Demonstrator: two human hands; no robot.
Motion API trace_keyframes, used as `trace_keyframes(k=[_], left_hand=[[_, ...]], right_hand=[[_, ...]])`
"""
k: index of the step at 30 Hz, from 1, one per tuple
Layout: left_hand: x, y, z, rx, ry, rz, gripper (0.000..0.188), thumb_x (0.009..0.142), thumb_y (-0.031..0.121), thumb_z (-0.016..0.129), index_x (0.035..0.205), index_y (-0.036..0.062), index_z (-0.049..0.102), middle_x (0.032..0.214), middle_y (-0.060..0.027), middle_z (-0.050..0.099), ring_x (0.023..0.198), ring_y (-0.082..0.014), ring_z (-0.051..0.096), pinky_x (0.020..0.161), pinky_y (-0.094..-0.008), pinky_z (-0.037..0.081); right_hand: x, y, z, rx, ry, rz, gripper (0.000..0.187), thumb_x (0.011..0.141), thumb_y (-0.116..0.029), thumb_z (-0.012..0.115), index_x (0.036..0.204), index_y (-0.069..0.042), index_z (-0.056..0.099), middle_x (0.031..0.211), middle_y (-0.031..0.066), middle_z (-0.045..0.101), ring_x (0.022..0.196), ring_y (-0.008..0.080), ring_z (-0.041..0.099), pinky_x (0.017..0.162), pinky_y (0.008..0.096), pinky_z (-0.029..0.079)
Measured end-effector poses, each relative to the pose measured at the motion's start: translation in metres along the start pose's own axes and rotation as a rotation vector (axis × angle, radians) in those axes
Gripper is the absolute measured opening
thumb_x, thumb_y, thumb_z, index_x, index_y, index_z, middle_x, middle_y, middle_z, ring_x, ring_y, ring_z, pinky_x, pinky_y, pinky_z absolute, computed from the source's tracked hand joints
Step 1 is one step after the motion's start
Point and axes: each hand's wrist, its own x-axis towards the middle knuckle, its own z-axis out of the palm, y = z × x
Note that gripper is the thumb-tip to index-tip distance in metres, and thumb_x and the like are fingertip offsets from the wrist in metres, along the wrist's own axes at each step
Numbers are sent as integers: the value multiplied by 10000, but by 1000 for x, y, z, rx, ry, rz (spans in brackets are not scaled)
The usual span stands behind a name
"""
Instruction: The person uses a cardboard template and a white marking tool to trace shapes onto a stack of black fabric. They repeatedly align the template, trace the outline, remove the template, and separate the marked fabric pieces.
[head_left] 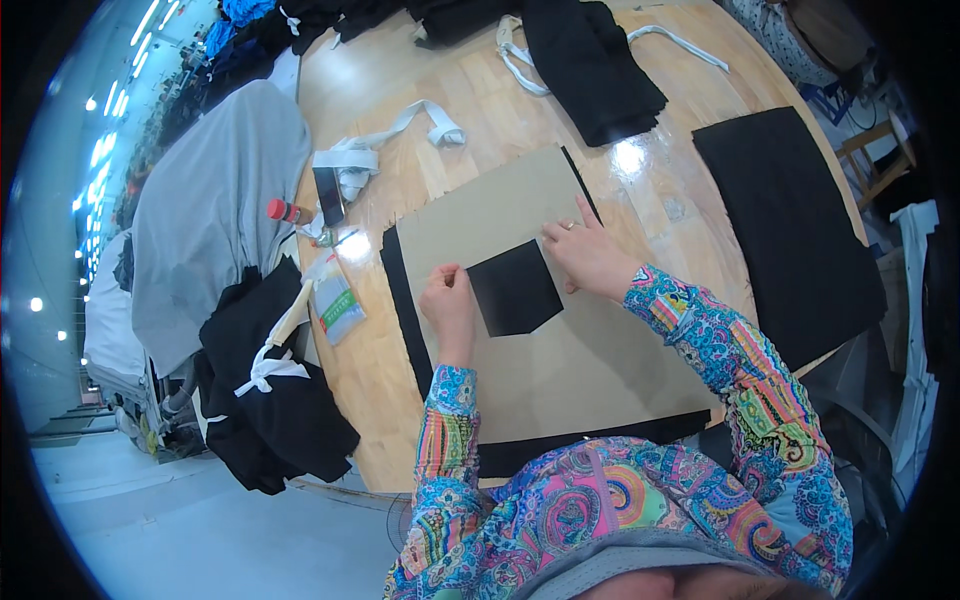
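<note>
1. Wooden table [400,400] — carries everything.
2. Brown cardboard pattern [560,370] lies over black fabric [400,290].
3. Small black pocket piece [512,290] rests mid-cardboard.
4. Right hand [590,258] — fingers flat, pressing its right edge.
5. Left hand [447,300], curled, touches its left edge; whether it pinches is unclear.

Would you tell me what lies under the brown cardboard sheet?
Black fabric shows along the left and bottom edges of the cardboard sheet, on the wooden table. How far it reaches beneath is hidden. A small black piece lies on top, between both hands.
</note>
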Motion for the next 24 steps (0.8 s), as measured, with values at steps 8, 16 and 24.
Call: trace_keyframes(k=[8, 16, 24], left_hand=[[3, 0, -5, -141, -23, -98, 135, 825, 103, 654, 868, -23, 673, 736, -80, 685, 651, -104, 617, 605, -255, 493], [3, -6, -2, -110, -42, -89, 134, 830, 111, 652, 881, -10, 676, 740, -79, 689, 645, -109, 623, 612, -265, 501], [-22, 4, -20, 33, -95, -2, 159, 828, 142, 650, 890, -1, 682, 766, -120, 705, 675, -162, 676, 637, -289, 522]], right_hand=[[-2, 2, 0, 9, 33, -7, 512, 514, -178, 831, 976, -18, 682, 995, 48, 597, 1068, 234, 577, 1130, 587, 133], [-1, 1, 2, -4, 19, -1, 487, 501, -174, 827, 946, -25, 696, 983, 47, 599, 1058, 237, 581, 1127, 593, 134], [1, 1, 3, 14, 21, 0, 472, 489, -165, 823, 924, -27, 702, 983, 46, 603, 1048, 239, 582, 1126, 591, 136]])
